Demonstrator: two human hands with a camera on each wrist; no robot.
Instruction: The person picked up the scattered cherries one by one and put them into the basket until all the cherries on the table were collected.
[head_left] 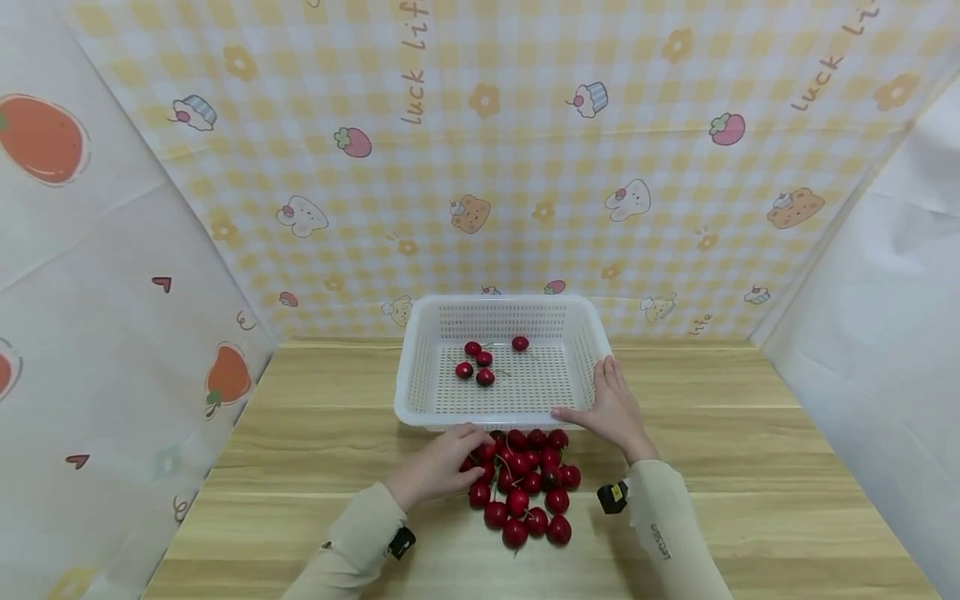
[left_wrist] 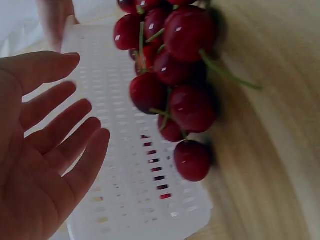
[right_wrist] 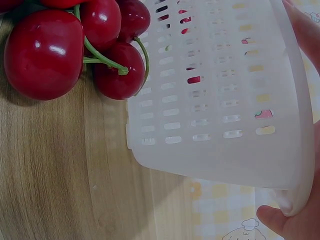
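A white perforated plastic basket [head_left: 487, 419] stands on the table, with several dark red cherries [head_left: 485, 377] on its floor. In front of it lies a heap of cherries [head_left: 517, 502], some with green stems. My left hand [head_left: 438, 467] is at the heap's left side, fingers slightly bent and spread. In the left wrist view, no fruit shows between its fingers [left_wrist: 87, 162]. My right hand [head_left: 613, 412] holds the basket's front right corner, thumb along the front rim and fingers on the right side. From the right wrist, a fingertip [right_wrist: 271, 216] shows beneath the rim.
The wood-grain table [head_left: 315, 433] extends to both sides of the basket. Behind it hangs a yellow checked cloth [head_left: 540, 167], close to the basket's back. White cloth [head_left: 112, 250] hangs on the left and right. A small black device [head_left: 613, 497] is on each wrist.
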